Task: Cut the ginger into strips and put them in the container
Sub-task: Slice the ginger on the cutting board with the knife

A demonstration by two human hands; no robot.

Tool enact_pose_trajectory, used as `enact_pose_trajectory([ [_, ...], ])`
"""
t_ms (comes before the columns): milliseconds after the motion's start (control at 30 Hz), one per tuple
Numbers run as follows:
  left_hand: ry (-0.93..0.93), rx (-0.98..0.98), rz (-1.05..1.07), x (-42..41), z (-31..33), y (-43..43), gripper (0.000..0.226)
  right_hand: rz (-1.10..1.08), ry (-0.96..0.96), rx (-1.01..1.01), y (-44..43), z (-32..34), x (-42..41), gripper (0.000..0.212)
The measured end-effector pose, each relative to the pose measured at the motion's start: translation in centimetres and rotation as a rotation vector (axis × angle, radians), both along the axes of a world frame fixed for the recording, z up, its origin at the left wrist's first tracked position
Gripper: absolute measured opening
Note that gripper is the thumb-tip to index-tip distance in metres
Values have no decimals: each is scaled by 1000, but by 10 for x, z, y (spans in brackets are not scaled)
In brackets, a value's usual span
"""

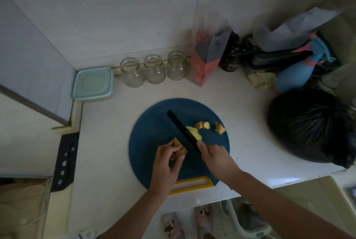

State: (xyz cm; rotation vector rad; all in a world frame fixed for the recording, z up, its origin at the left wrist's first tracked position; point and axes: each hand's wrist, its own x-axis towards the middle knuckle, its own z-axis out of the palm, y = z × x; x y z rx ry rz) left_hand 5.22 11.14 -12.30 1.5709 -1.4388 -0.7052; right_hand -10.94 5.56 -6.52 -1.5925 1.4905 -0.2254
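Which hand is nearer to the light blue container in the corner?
Left. The left hand, holding ginger over the cutting board, lies right of and in front of the container; the right hand, gripping the knife, is farther right.

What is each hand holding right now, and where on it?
The left hand pinches a ginger piece by its near end; the right hand grips the black knife by its handle.

L hand (166, 165) pinches ginger piece (182, 151), fingers curled; R hand (216, 158) grips knife (185, 132) handle; both forearms bare, angled inward.
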Motion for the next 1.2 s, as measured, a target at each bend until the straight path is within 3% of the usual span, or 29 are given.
enact_pose_trajectory([
  [233, 249, 324, 230, -9, 25, -14, 35, 128, 76, -109, 19, -1, -10, 50],
  [567, 466, 770, 154, 8, 45, -40, 17, 234, 143, -214, 25, -1, -14, 43],
  [700, 506, 866, 132, 15, 47, -44, 23, 281, 160, -248, 25, -2, -18, 43],
  [800, 477, 876, 119, 18, 47, -45, 22, 208, 113, -204, 18, -5, -19, 45],
  [1033, 327, 914, 8, 21, 56, -47, 20, -210, -162, 110, -16, -1, -22, 56],
  [1200, 300, 976, -36, 19, 58, -49, 22, 12, -71, -32, -15, 12, -21, 55],
])
